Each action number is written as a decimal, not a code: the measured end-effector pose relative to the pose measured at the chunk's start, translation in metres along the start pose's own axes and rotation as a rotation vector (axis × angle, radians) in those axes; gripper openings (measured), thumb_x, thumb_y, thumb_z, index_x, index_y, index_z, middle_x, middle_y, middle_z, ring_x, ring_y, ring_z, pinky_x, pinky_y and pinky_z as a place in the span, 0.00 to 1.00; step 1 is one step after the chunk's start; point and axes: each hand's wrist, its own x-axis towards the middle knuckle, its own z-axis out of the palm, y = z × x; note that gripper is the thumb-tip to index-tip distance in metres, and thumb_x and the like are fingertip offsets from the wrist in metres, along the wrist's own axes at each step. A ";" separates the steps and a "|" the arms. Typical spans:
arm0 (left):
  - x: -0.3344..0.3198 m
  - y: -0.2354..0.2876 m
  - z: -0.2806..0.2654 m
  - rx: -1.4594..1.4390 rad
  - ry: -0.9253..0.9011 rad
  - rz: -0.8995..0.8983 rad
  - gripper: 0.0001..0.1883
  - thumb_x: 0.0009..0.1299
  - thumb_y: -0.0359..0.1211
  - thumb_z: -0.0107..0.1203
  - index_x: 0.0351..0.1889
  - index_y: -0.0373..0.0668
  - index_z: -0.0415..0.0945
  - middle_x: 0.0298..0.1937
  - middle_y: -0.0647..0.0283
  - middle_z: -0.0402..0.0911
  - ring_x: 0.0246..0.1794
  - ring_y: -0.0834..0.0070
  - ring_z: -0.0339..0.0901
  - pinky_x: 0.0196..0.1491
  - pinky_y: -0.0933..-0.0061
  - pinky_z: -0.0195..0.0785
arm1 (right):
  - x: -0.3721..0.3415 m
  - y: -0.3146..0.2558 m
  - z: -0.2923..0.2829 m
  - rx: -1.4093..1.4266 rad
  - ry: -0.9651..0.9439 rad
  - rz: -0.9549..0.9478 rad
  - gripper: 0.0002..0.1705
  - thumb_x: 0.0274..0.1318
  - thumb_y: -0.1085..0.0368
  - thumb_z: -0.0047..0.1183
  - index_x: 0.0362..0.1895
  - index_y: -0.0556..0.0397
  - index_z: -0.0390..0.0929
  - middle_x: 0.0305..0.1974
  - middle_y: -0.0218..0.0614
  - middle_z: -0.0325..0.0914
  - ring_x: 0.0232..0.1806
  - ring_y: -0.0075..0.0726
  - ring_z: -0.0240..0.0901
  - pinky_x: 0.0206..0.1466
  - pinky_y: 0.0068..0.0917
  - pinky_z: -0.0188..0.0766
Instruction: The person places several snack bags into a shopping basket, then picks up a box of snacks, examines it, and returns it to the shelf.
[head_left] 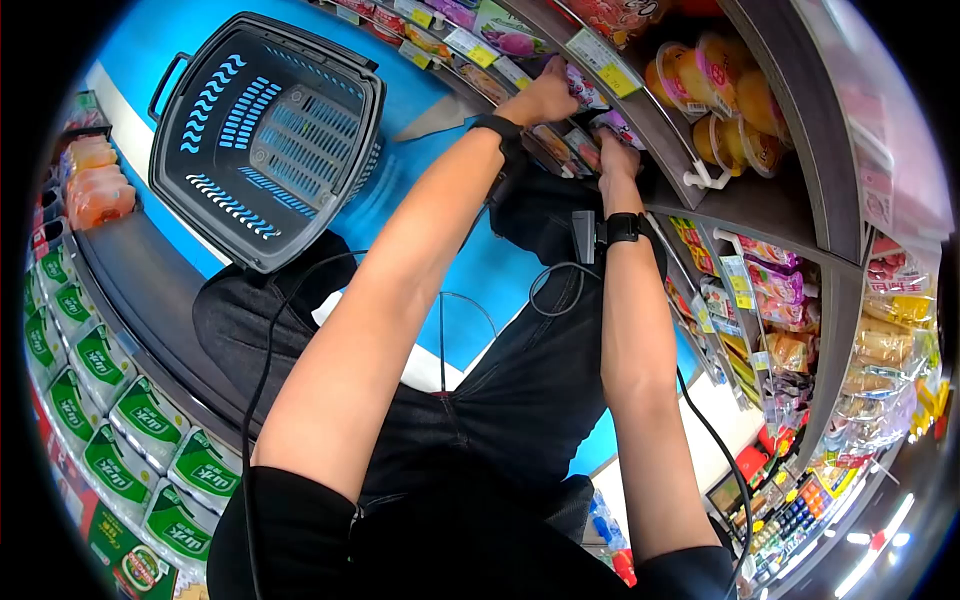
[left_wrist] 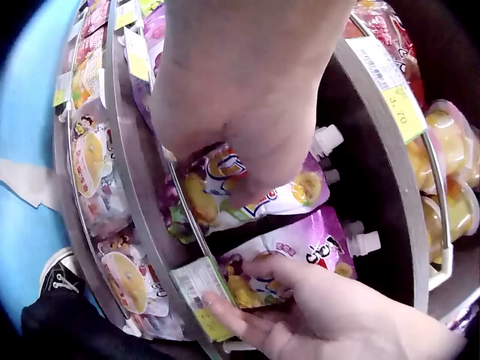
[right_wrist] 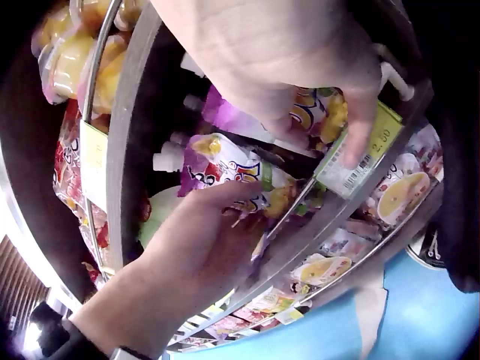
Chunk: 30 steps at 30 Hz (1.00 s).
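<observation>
My left hand (left_wrist: 240,127) grips a purple-and-white spouted jelly pouch (left_wrist: 304,191) on a shelf, its thumb lying across the printed front. Beside it, my right hand (left_wrist: 337,307) touches a second spouted pouch (left_wrist: 319,236). One finger of that hand reaches over the price tag (right_wrist: 349,169) on the shelf edge. Both pouches lie with their white caps toward the back of the shelf. In the head view the left hand (head_left: 545,97) and right hand (head_left: 618,158) are close together at the shelf front.
A black shopping basket (head_left: 165,165) stands on the blue floor to the left. Fruit jelly cups (head_left: 700,75) fill the shelf above, and flat packets (left_wrist: 94,169) line the shelf below. Green-and-white packs (head_left: 105,355) are stacked at far left. Cables (head_left: 265,370) run along both arms.
</observation>
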 end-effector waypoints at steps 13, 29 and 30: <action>-0.192 0.108 -0.068 0.145 0.300 0.400 0.14 0.68 0.36 0.45 0.44 0.36 0.70 0.41 0.51 0.74 0.49 0.52 0.70 0.50 0.51 0.62 | -0.205 -0.031 0.004 0.487 -0.801 0.058 0.27 0.63 0.45 0.45 0.47 0.58 0.71 0.44 0.42 0.76 0.50 0.39 0.73 0.54 0.36 0.69; -0.457 -0.094 -0.227 -0.390 0.604 -0.809 0.16 0.69 0.40 0.52 0.47 0.38 0.75 0.38 0.63 0.80 0.31 0.77 0.77 0.32 0.78 0.69 | -0.313 0.064 0.130 -0.538 -0.976 -0.235 0.15 0.59 0.59 0.51 0.29 0.59 0.75 0.22 0.35 0.77 0.18 0.28 0.75 0.20 0.27 0.70; -0.460 -0.088 -0.232 -0.423 0.608 -0.861 0.17 0.69 0.40 0.52 0.49 0.37 0.74 0.43 0.61 0.78 0.34 0.74 0.77 0.35 0.77 0.70 | -0.313 0.076 0.134 -0.571 -0.957 -0.351 0.12 0.57 0.61 0.51 0.34 0.58 0.74 0.24 0.36 0.78 0.19 0.29 0.75 0.21 0.29 0.71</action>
